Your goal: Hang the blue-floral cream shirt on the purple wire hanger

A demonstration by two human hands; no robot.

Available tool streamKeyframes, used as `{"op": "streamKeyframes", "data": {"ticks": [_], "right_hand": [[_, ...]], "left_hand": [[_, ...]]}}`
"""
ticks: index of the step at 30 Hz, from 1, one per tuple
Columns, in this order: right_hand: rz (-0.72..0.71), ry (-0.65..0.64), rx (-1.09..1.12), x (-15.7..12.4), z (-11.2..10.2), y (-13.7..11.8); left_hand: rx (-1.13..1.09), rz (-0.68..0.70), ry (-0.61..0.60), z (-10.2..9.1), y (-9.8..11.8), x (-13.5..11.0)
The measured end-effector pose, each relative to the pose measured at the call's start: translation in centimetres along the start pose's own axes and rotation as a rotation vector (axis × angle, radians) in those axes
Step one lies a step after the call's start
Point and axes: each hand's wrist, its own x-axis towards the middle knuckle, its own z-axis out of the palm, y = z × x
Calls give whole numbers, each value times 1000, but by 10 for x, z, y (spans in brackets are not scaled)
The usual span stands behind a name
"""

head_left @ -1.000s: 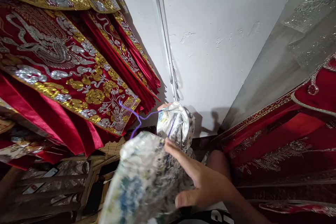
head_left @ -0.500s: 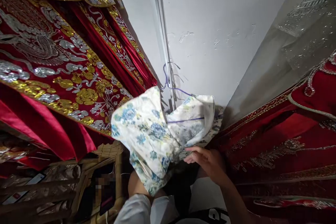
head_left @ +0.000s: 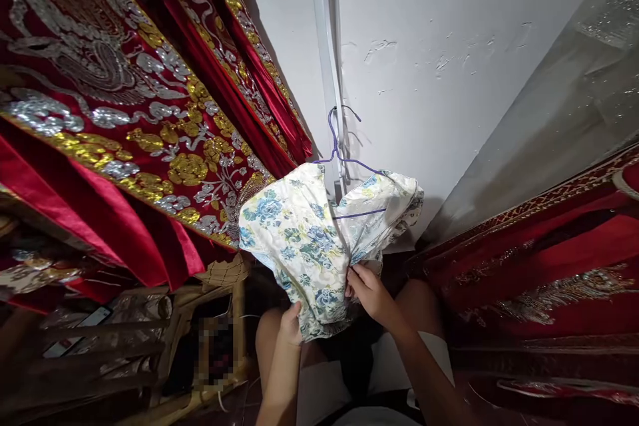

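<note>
A white garment with a blue flower print [head_left: 309,233] hangs on a purple wire hanger [head_left: 344,160]. The hanger's hook rests against a metal strip on the white wall. My left hand [head_left: 291,321] grips the garment's lower hem from below. My right hand [head_left: 367,289] pinches the cloth near its middle, fingers closed on it. My knees show under the garment.
Red garments with gold and silver embroidery [head_left: 124,113] hang at the left. More red embroidered cloth [head_left: 549,266] hangs at the right, under clear plastic. A white wall [head_left: 449,46] stands ahead. A wooden stool frame [head_left: 150,346] sits low at the left.
The garment has gone from bunched and low to hanging spread on the hanger against the wall. My left hand has come into view on the hem, and my right hand has closed on the cloth.
</note>
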Motion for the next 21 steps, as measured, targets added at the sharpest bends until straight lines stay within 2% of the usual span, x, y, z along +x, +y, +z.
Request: {"op": "streamKeyframes", "data": {"ticks": [2, 3, 5, 7, 8, 9, 10, 13, 14, 15, 18, 21], "right_hand": [[-9, 15, 13, 3, 6, 0], [-14, 26, 14, 3, 6, -1], [-10, 64, -5, -1, 1, -1], [14, 107, -46, -7, -7, 0], [26, 123, -60, -10, -12, 1], [36, 134, -64, -13, -17, 2], [46, 140, -59, -15, -21, 2], [81, 105, -49, -16, -28, 3], [95, 83, -56, -15, -28, 3], [109, 55, -63, -14, -28, 3], [142, -7, -73, -8, -29, -1], [120, 63, -84, 3, -38, -16]], "left_hand": [[-123, -84, 48, 1, -2, 9], [-184, -122, 110, 2, -3, 13], [-229, -105, 335, 7, -8, 22], [-139, 72, 612, 13, -15, 28], [-70, 178, 708, 19, -19, 29], [4, 273, 737, 26, -22, 28], [76, 345, 688, 35, -24, 27], [244, 461, 279, 70, -21, 18], [272, 480, 177, 82, -18, 17], [283, 492, 123, 92, -14, 16], [245, 472, 133, 112, -5, 18], [231, 433, 112, 115, -6, 20]]}}
